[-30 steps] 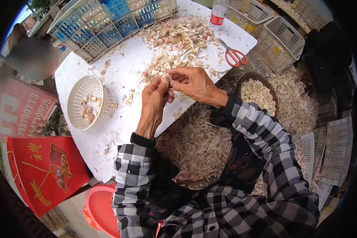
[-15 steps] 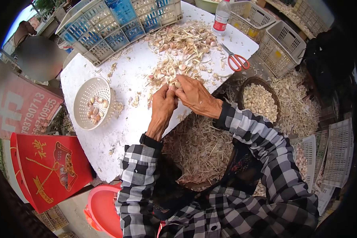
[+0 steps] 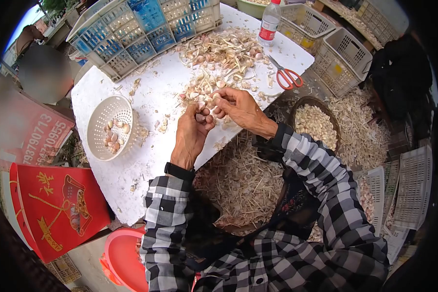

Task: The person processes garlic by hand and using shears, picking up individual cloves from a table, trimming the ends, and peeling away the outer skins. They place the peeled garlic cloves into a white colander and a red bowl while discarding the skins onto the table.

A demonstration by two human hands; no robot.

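Over the near edge of the white table [image 3: 151,160], my left hand [image 3: 191,132] curls around pinkish garlic cloves [image 3: 200,117]. Just to its right, my right hand [image 3: 242,111] has its thumb and forefinger closed on a pale piece of garlic; whether it is a clove or peel is hard to tell. The fingertips of both hands are close but apart. Behind them lies a heap of garlic with stalks and skins [image 3: 224,51]. A white colander [image 3: 96,127] at the left holds several cloves.
Red-handled scissors [image 3: 289,79] and a plastic bottle [image 3: 268,27] lie or stand at the table's right. A large crate [image 3: 146,34] occupies the back. Beside the table are a basket of peeled cloves [image 3: 318,121], a red gift bag [image 3: 58,209] and a red basin [image 3: 124,258].
My hands, pressed together before, have drawn slightly apart. The left palm has turned up, so the cloves in it show. The view has shifted slightly.
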